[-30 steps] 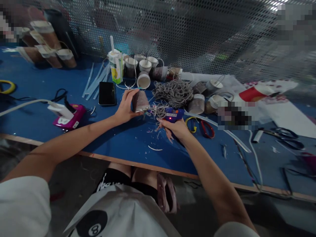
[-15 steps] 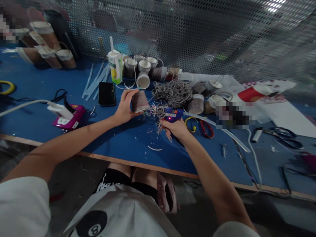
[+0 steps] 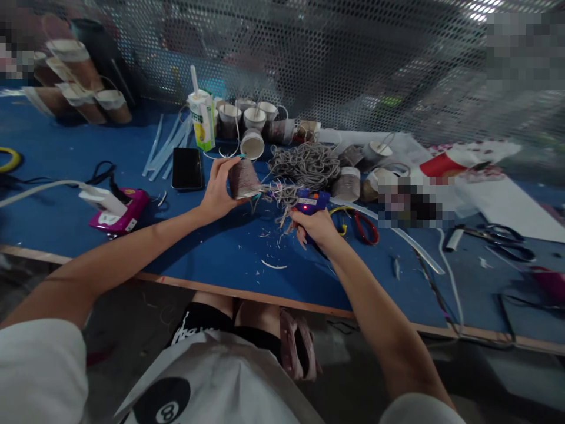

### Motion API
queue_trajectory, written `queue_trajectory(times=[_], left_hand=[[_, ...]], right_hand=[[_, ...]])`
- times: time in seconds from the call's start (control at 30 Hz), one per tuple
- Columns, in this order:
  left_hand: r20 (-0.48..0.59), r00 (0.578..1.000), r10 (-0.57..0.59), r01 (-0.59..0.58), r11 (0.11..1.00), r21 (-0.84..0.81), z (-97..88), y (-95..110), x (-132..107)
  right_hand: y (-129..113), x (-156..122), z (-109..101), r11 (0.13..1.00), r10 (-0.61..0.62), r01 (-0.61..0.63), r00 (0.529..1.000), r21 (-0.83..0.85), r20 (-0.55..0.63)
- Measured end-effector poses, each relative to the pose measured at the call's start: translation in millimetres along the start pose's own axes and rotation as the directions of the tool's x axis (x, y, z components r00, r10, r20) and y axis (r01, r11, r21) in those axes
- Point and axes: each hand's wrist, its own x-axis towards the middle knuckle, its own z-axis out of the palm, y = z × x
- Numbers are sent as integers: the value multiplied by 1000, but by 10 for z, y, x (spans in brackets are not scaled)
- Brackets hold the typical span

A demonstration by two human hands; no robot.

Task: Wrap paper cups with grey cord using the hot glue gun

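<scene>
My left hand [image 3: 219, 191] is closed around a paper cup wrapped in grey-brown cord [image 3: 244, 178], tilted on its side above the blue table. In my right hand [image 3: 316, 227] is a blue hot glue gun [image 3: 311, 202] with a small red light lit. Its nozzle end points left toward the cup, partly hidden by loose cord ends. A clear glue stick [image 3: 397, 229] trails out behind the gun to the right. Just beyond my hands lies a tangled heap of grey cord [image 3: 304, 165].
Several cord-wrapped cups [image 3: 255, 119] stand along the mesh panel beside a drink carton [image 3: 203, 121]. A phone [image 3: 187, 169] and a magenta power socket [image 3: 121, 209] lie left. Red-and-yellow-handled pliers [image 3: 365, 228] and scissors [image 3: 503, 235] lie right. Cord scraps litter the front.
The cup in my left hand has turned slightly and come a little nearer upright toward the gun. My right hand keeps the glue gun nearly in place. The whole view has shifted slightly.
</scene>
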Motion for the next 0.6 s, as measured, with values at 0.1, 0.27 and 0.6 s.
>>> queue_trajectory(times=[0.1,0.27,0.6], left_hand=[[8,1000,-14,14,1000,-17,-14,3,3],[4,1000,-18,18,999,-46,-37,14,5],[24,993,-116,118,985,-127,-21,-21,9]], right_hand=[[8,7,-16,1000,-8,9,1000,-4,10],[-1,9,-25,1000,-7,7,1000,-22,-10],[53,51,-312,836,-194,47,957,-547,-214]])
